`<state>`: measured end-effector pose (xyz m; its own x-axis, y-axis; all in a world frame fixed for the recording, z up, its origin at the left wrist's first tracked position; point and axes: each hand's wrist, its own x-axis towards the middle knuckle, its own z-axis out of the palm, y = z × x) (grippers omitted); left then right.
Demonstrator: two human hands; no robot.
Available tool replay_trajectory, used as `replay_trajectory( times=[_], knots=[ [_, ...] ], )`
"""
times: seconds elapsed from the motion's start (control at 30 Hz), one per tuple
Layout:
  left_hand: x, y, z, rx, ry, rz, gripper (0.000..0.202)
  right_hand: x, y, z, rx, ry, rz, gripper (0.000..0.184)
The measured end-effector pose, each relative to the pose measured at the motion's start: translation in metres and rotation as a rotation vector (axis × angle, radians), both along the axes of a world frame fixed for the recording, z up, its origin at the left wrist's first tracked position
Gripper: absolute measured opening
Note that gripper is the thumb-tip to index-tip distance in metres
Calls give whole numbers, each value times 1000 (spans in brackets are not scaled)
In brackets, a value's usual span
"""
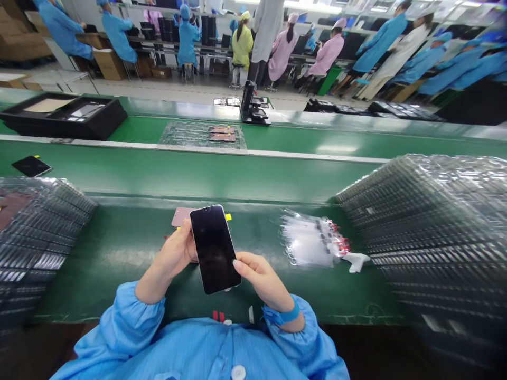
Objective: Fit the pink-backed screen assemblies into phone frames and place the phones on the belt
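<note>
A black smartphone screen with a pale frame [216, 250] is held up between my two hands, tilted slightly, with a yellow tab at its upper right edge. My left hand [180, 248] grips its left edge, the fingers partly hidden behind it. At the lower right edge, my right hand [253, 272] pinches it with the thumb in front. Behind the phone, a pinkish-brown flat part [181, 216] lies on the green bench [114, 253], partly covered by my left hand and the phone.
Stacked clear plastic trays rise at the right [431, 221] and left [47, 221]. Clear strips with red ends [311, 240] lie to the right. Beyond are a clear tray [186, 135], a black bin [106, 119], a black fixture [249, 108] and another phone [31, 166]. Several people work farther back.
</note>
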<state>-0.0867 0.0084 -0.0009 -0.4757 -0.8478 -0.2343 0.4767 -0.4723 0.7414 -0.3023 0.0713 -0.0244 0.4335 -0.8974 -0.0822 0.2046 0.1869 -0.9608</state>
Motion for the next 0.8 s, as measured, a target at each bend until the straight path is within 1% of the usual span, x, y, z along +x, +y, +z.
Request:
replay_trajectory(
  times=[0.07,0.13,0.23,0.33,0.43,0.53,0.67,0.73,0.8],
  knots=[
    [-2,4,-3,-64,31,-77,66,0,-1,-1,-13,-6,-66,37],
    [-2,9,-7,-98,-13,-124,61,-2,-2,-2,-34,-11,-140,34],
    [-1,20,-11,-164,-199,-154,47,-5,-5,-6,-45,-17,-240,31],
    [-1,27,-8,-242,-417,-175,37,-6,-6,-10,-47,-10,-286,30],
    [-1,30,-5,-294,-530,-138,34,-6,-7,-12,-43,-2,-273,33],
    [-2,29,-5,-335,-572,-92,32,-8,-7,-7,-11,-5,-237,46],
    [-3,28,-10,-312,-570,-76,30,-10,-7,2,29,-14,-112,51],
    [-3,28,-12,-313,-567,-77,30,-9,-6,3,18,-18,-89,54],
    [-2,27,-13,-323,-569,-84,32,-8,-5,2,-7,-26,-91,52]
  ],
)
